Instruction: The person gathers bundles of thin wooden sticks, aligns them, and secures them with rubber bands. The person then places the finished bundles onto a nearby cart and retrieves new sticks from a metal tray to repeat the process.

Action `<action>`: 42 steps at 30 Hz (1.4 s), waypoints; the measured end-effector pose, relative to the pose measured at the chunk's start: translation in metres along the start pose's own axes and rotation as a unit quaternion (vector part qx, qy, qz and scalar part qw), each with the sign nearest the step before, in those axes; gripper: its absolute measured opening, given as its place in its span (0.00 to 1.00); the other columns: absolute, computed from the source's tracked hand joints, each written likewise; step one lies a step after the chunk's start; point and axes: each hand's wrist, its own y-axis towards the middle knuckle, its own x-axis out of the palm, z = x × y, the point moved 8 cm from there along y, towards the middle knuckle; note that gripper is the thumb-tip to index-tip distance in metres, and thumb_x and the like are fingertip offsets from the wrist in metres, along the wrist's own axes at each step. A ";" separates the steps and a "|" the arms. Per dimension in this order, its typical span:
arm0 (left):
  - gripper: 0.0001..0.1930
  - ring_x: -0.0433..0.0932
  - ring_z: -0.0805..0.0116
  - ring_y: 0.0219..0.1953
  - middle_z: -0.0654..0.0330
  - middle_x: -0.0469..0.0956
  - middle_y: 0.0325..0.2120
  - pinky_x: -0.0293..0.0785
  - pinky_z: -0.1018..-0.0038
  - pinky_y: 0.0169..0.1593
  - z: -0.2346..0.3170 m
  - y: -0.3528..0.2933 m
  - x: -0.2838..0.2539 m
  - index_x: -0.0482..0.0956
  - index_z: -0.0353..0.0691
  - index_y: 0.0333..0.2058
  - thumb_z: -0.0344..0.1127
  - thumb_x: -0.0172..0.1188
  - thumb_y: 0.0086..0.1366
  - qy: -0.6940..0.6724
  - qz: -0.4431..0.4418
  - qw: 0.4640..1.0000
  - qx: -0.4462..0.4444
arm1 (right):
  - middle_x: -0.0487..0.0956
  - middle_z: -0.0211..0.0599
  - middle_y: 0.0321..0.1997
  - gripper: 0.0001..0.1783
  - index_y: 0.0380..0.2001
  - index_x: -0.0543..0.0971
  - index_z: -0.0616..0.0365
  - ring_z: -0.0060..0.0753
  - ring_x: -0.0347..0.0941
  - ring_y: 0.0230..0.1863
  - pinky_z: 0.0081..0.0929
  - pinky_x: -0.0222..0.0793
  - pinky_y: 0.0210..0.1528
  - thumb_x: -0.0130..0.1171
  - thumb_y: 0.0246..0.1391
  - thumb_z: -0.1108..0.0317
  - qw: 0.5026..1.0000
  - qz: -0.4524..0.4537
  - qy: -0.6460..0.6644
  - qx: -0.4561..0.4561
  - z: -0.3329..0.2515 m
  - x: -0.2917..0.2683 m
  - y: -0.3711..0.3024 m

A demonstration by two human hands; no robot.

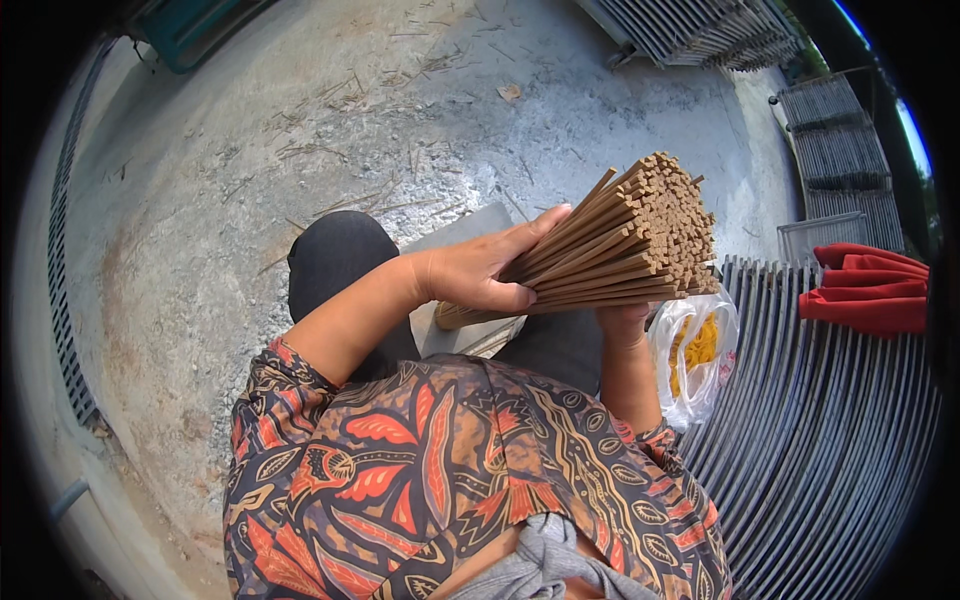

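A thick bundle of brown incense sticks (610, 245) lies aslant over my lap. Its wide, uneven coated ends face up to the right, and its narrower end points down to the left. My left hand (485, 265) is closed against the bundle's left side, thumb and a finger showing along the sticks. From below, my right hand (626, 318) holds the bundle; its fingers are hidden behind the sticks. A few sticks jut out beyond the others. Next to my right wrist sits a clear plastic bag (665, 345) with yellow rubber bands (697, 352) in it.
At my right stands a ridged rack of dark slats (800, 430), with folded red cloth (870, 290) on it. More stacked racks (690, 30) are at the far right. Stick scraps litter the rough concrete floor (200, 200). A grey flat board (465, 228) lies between my knees.
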 end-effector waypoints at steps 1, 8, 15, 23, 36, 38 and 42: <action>0.47 0.49 0.58 0.65 0.43 0.50 0.62 0.44 0.71 0.66 -0.002 0.000 0.000 0.34 0.36 0.65 0.35 0.55 0.51 -0.004 0.004 1.000 0.006 | 0.62 0.41 0.60 0.64 0.59 0.55 0.67 0.37 0.59 0.61 0.36 0.55 0.62 0.63 0.29 0.28 1.000 -0.002 -0.009 -0.005 -0.001 0.001 0.000; 0.45 0.47 0.59 0.66 0.45 0.49 0.63 0.43 0.72 0.66 -0.004 -0.001 0.004 0.37 0.34 0.64 0.34 0.52 0.50 -0.080 -0.001 0.997 0.014 | 0.63 0.39 0.59 0.62 0.59 0.56 0.64 0.36 0.60 0.60 0.37 0.56 0.62 0.65 0.28 0.30 0.999 0.014 0.035 -0.006 0.000 -0.002 0.000; 0.45 0.48 0.60 0.66 0.44 0.49 0.63 0.44 0.72 0.66 -0.002 -0.002 0.008 0.39 0.34 0.64 0.35 0.50 0.49 -0.044 0.006 0.999 0.014 | 0.64 0.38 0.58 0.60 0.58 0.58 0.62 0.36 0.61 0.59 0.36 0.59 0.60 0.66 0.29 0.32 1.000 0.000 0.030 -0.004 -0.004 -0.001 -0.001; 0.43 0.52 0.59 0.64 0.44 0.54 0.61 0.46 0.72 0.65 0.000 0.001 0.019 0.41 0.32 0.64 0.35 0.51 0.50 -0.055 0.016 0.998 0.007 | 0.64 0.38 0.59 0.58 0.58 0.59 0.63 0.36 0.62 0.59 0.36 0.60 0.59 0.65 0.31 0.31 0.999 -0.001 0.037 0.002 -0.008 -0.007 -0.010; 0.38 0.51 0.63 0.65 0.48 0.54 0.61 0.45 0.71 0.65 0.002 0.005 0.032 0.41 0.31 0.63 0.38 0.51 0.61 -0.092 0.011 0.995 0.029 | 0.61 0.39 0.62 0.43 0.62 0.56 0.54 0.40 0.59 0.62 0.39 0.57 0.63 0.43 0.53 0.34 0.995 -0.086 -0.039 -0.043 0.003 -0.027 -0.019; 0.38 0.50 0.63 0.65 0.49 0.53 0.62 0.44 0.71 0.65 0.004 0.006 0.034 0.41 0.31 0.63 0.39 0.51 0.62 -0.108 0.003 0.994 0.024 | 0.61 0.39 0.62 0.44 0.62 0.56 0.54 0.40 0.59 0.62 0.40 0.57 0.62 0.43 0.52 0.33 0.995 -0.088 -0.004 -0.036 0.001 -0.023 -0.020; 0.38 0.49 0.63 0.65 0.50 0.53 0.62 0.44 0.71 0.65 0.002 0.007 0.033 0.41 0.32 0.64 0.41 0.51 0.62 -0.121 0.013 0.992 -0.005 | 0.61 0.39 0.62 0.45 0.62 0.56 0.54 0.41 0.59 0.62 0.40 0.57 0.62 0.44 0.51 0.32 0.995 -0.087 0.026 -0.031 0.002 -0.023 -0.021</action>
